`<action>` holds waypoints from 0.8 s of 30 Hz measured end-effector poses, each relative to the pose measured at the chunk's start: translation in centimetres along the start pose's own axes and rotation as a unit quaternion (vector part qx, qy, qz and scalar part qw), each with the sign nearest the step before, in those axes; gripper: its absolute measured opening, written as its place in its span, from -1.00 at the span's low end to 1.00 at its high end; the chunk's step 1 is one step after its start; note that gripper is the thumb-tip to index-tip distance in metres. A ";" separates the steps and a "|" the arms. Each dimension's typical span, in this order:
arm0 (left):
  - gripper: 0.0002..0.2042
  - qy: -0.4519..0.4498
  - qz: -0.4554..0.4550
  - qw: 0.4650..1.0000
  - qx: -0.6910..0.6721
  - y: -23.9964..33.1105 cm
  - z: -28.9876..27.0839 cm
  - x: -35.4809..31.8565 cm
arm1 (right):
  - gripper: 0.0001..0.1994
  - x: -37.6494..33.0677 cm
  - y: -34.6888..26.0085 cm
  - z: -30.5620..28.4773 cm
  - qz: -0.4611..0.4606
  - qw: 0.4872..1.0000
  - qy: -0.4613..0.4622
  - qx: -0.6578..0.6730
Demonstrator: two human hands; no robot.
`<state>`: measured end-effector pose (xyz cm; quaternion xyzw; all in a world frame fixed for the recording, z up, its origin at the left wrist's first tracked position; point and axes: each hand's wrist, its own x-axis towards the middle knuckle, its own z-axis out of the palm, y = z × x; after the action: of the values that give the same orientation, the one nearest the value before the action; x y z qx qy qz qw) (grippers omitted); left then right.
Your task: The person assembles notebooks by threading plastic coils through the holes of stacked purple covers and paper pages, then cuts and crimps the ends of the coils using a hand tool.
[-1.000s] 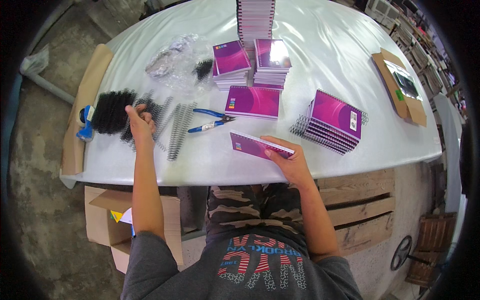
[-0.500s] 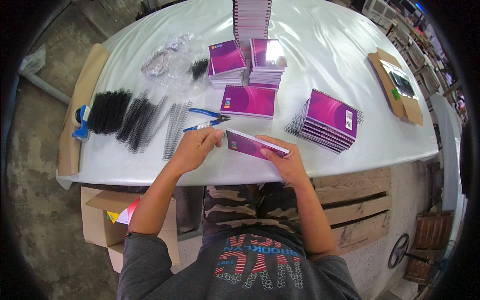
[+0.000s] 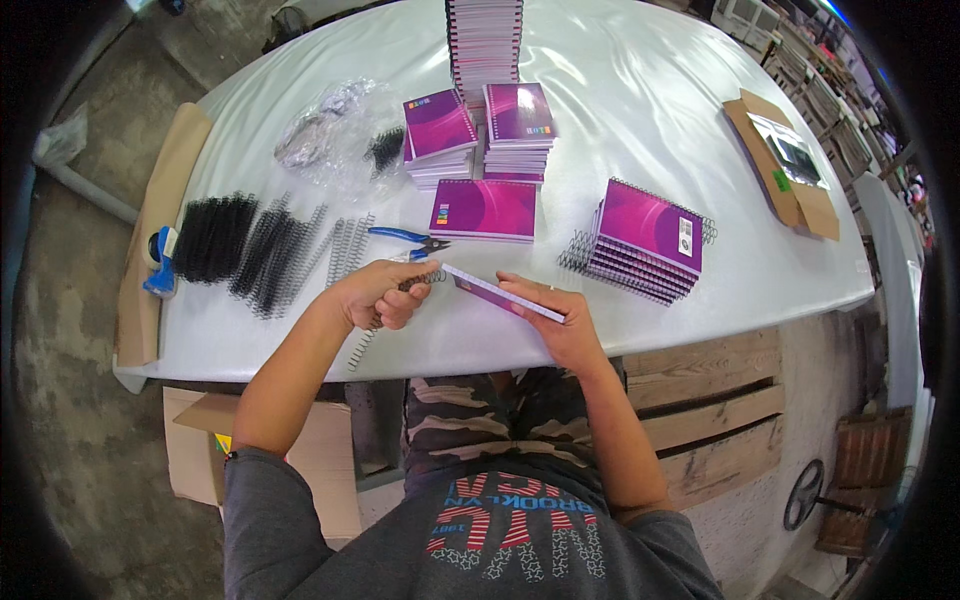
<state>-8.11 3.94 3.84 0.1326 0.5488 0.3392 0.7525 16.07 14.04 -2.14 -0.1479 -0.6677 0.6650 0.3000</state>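
Note:
My left hand [image 3: 383, 296] is closed on a black spiral binding coil [image 3: 361, 349]; one end pokes out by the fingertips, and the tail hangs below the fist. That upper end meets or nearly meets the left corner of a purple notebook [image 3: 488, 288]. My right hand [image 3: 562, 322] grips this notebook at its right end, tilted nearly edge-on above the table. Just beyond my left hand lie blue-handled cutting pliers [image 3: 412, 238]. Another purple notebook [image 3: 482, 210] lies flat behind the held one.
Loose black coils [image 3: 215, 240] lie in bunches at the left, beside a blue tape dispenser [image 3: 162, 262]. Notebook stacks [image 3: 515, 150] and crumpled clear plastic [image 3: 325, 135] stand farther back. At the right are coil-bound notebooks [image 3: 645, 235] and a cardboard piece [image 3: 785, 190].
The held notebook has tipped more edge-on, hiding most of its cover. My left hand has turned and moved slightly lower and left, and the coil's tail now shows beneath it.

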 end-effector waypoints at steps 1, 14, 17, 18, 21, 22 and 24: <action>-0.56 0.000 0.000 1.000 0.000 0.1 -0.1 0.1 | -0.71 0.0 0.1 -0.1 -0.027 0.999 0.000 -0.021; -0.58 -0.054 0.040 0.994 0.083 2.6 -0.1 0.0 | -0.70 0.2 -0.4 0.2 0.074 0.996 0.049 0.019; -0.57 -0.026 0.090 0.982 0.164 2.9 -0.2 0.0 | -0.69 0.2 -0.3 0.0 0.081 0.995 0.051 0.016; -0.57 -0.022 0.087 0.981 0.174 3.0 -0.2 0.0 | -0.69 0.2 -0.3 0.1 0.080 0.995 0.050 0.016; -0.55 -0.033 0.094 0.972 0.211 2.8 -0.7 0.2 | -0.70 0.2 -0.7 0.1 0.080 0.995 0.048 0.024; -0.55 -0.033 0.095 0.972 0.211 2.7 -0.9 0.2 | -0.70 0.2 -0.9 0.1 0.084 0.995 0.043 0.025; -0.62 0.005 0.164 0.949 0.269 2.7 -1.1 0.3 | -0.70 0.2 -1.0 0.1 0.088 0.995 0.038 0.025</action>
<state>-10.07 5.92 4.80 0.4166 0.5940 0.2988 0.6199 16.08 14.00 -1.11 -0.2239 -0.6231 0.6993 0.2693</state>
